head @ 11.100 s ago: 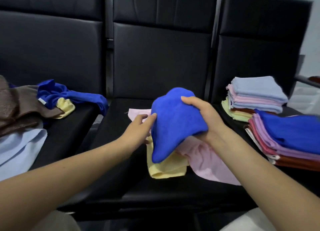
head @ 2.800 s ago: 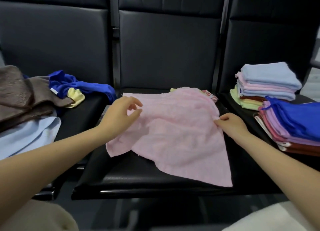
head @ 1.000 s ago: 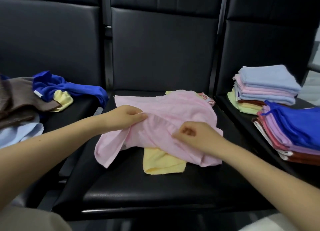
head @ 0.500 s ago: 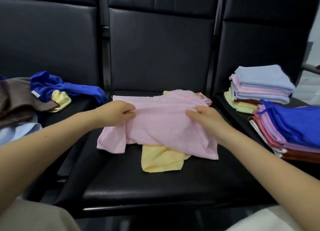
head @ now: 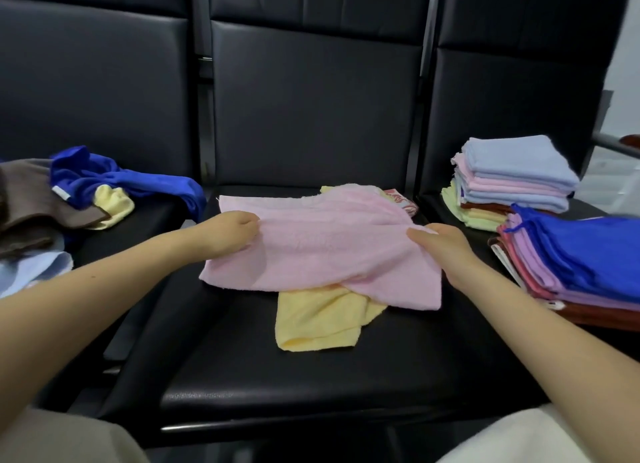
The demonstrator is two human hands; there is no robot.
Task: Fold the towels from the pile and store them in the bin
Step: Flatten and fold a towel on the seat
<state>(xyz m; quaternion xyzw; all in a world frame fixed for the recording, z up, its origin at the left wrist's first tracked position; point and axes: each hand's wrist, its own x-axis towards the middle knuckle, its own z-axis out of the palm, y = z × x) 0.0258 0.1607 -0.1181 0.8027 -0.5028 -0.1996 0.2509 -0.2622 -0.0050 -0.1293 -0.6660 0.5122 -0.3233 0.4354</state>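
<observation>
A pink towel point(head: 325, 244) lies folded over once on the middle black seat point(head: 311, 369). My left hand point(head: 230, 234) grips its left edge and my right hand point(head: 440, 244) grips its right edge, stretching it between them. A yellow towel point(head: 318, 320) sticks out from under its near edge, and a red patterned cloth point(head: 401, 201) shows behind it. The unfolded pile point(head: 69, 192) of brown, blue, yellow and pale blue towels covers the left seat. No bin is in view.
Two stacks of folded towels stand on the right seat: a far one topped in pale blue point(head: 512, 178) and a near one topped in bright blue point(head: 581, 258). Black seat backs point(head: 311, 109) rise behind. My knees show at the bottom corners.
The pink towel lay spread flat earlier and has been folded over. In the last second my right hand slid from the towel's middle to its right edge, pulling it taut.
</observation>
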